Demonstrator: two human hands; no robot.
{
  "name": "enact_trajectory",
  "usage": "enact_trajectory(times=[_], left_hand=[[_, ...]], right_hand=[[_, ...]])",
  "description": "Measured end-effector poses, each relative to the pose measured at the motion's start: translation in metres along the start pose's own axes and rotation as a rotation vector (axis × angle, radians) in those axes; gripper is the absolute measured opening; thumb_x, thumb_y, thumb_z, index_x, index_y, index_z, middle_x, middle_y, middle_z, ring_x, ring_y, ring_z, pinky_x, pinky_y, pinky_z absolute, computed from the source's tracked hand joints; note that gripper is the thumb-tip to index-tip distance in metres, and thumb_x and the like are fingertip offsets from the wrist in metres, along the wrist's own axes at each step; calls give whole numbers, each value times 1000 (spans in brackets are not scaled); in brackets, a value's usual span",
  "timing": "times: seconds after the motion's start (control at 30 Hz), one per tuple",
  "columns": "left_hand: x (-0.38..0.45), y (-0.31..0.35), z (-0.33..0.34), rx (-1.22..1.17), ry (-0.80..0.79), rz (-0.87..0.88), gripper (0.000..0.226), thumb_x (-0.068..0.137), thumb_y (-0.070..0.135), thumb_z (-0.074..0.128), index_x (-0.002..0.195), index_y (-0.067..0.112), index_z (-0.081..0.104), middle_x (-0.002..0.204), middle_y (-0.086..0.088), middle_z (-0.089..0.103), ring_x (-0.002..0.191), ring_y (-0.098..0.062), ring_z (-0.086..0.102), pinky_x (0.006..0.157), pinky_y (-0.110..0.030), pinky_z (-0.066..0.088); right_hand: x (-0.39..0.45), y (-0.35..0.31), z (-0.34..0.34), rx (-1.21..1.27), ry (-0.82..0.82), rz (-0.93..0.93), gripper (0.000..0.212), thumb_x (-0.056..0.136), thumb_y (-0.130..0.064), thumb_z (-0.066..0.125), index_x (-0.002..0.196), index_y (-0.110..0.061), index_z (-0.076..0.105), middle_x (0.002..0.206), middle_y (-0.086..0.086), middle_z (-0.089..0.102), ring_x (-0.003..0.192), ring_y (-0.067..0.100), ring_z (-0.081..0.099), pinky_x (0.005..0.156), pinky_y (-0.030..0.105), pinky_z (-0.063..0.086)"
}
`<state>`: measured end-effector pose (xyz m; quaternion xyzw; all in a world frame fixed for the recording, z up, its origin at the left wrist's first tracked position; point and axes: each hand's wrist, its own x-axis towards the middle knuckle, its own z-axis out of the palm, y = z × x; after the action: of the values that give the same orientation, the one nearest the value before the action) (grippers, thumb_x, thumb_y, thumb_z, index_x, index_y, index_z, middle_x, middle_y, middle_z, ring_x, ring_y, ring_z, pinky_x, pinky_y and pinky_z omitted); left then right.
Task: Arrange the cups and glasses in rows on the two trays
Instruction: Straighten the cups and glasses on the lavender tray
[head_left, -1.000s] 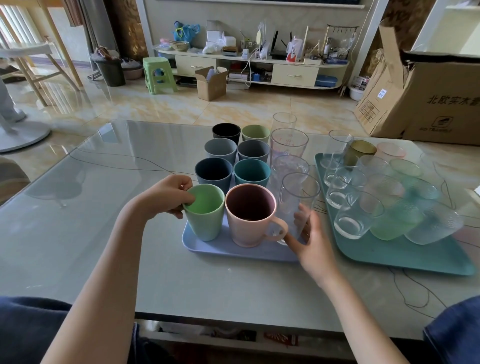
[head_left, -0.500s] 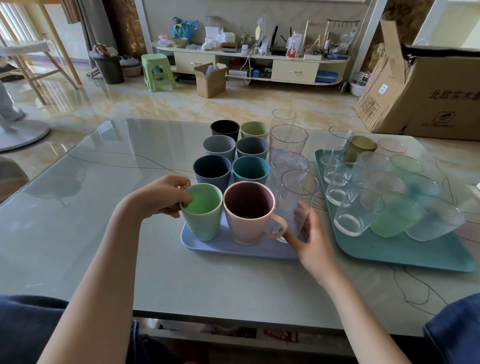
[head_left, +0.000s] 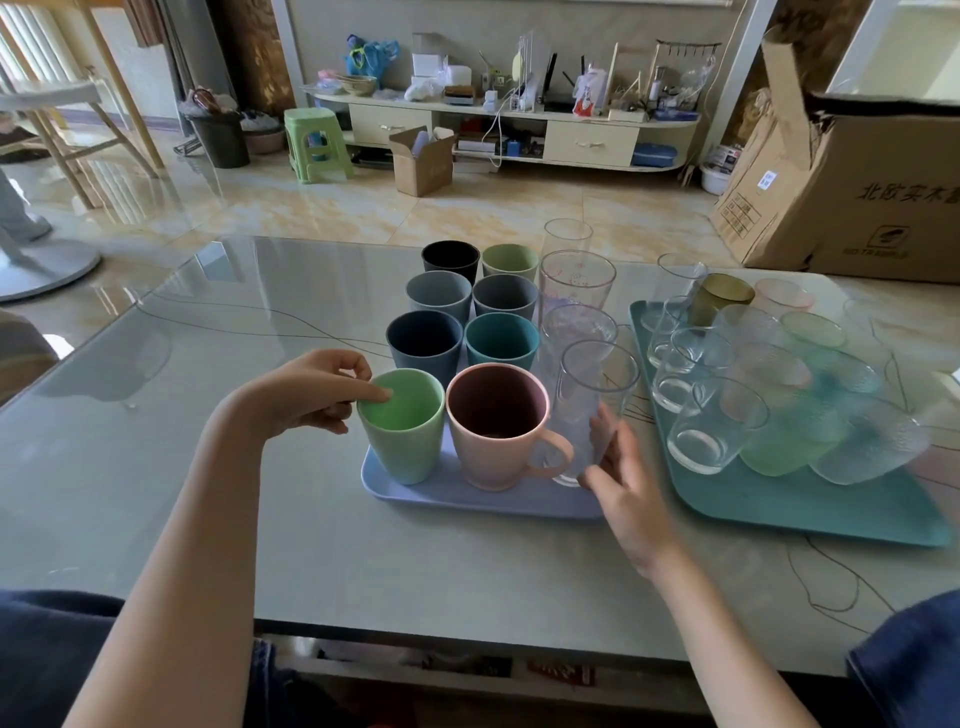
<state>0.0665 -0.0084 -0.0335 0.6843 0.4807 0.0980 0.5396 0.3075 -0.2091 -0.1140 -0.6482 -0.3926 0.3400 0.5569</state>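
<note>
A lavender tray (head_left: 467, 496) holds coloured cups in two rows and a third row of tall clear glasses. My left hand (head_left: 311, 389) grips the rim of the light green cup (head_left: 402, 431) at the tray's near left, thumb inside it. My right hand (head_left: 621, 480) holds the base of the nearest tall clear glass (head_left: 592, 405), beside the pink mug (head_left: 498, 426). A teal tray (head_left: 810, 504) to the right carries several short clear and tinted glasses in rows.
The trays sit on a glossy grey table (head_left: 208, 467). A large cardboard box (head_left: 857, 182) stands beyond the table's far right corner. On the floor behind are a green stool (head_left: 314, 143) and a small open box (head_left: 423, 161).
Both hands stay on the same cup and glass. My left thumb has moved over the green cup's rim into it. The view shifted slightly.
</note>
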Motion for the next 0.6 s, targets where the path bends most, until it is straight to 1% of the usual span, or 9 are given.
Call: enact_trajectory(times=[0.03, 0.1, 0.2, 0.37, 0.47, 0.6], left_hand=[[1, 0, 2, 7, 15, 20, 27, 81, 9, 68, 66, 14, 46, 57, -3, 39, 45, -11, 34, 43, -19, 44], [3, 2, 7, 7, 55, 64, 27, 82, 0, 60, 66, 13, 44, 56, -4, 43, 45, -13, 37, 43, -19, 47], [7, 4, 10, -8, 118, 112, 32, 81, -8, 54, 61, 12, 40, 46, 3, 46, 43, -14, 39, 44, -20, 49], [7, 3, 10, -8, 104, 123, 33, 78, -11, 51, 59, 13, 37, 44, 5, 44, 43, -14, 38, 46, -21, 50], [6, 3, 10, 1, 96, 120, 32, 77, -11, 52, 61, 12, 37, 41, 7, 43, 39, -11, 39, 47, -22, 51], [6, 2, 9, 11, 87, 110, 31, 77, -11, 51, 62, 12, 37, 41, 6, 41, 38, -11, 37, 48, -22, 51]], right_hand=[[0, 0, 0, 18, 1, 2, 66, 91, 6, 47, 146, -22, 25, 152, -4, 32, 138, 5, 30, 116, 39, 27], [0, 0, 1, 34, -2, -6, 64, 92, 3, 49, 146, -23, 26, 151, -4, 34, 138, 6, 32, 116, 39, 28], [0, 2, 0, 40, -5, -5, 63, 92, 2, 50, 146, -23, 26, 151, -4, 34, 139, 7, 31, 116, 39, 28], [1, 4, -1, 40, -7, 3, 65, 92, 2, 50, 146, -24, 25, 152, -3, 31, 139, 8, 30, 115, 44, 29], [1, 3, 0, 42, -6, 2, 65, 92, 2, 50, 146, -24, 25, 152, -3, 31, 139, 8, 30, 115, 44, 29], [1, 2, 0, 28, -1, 2, 65, 92, 3, 50, 145, -25, 25, 153, -3, 30, 139, 7, 29, 115, 44, 29]])
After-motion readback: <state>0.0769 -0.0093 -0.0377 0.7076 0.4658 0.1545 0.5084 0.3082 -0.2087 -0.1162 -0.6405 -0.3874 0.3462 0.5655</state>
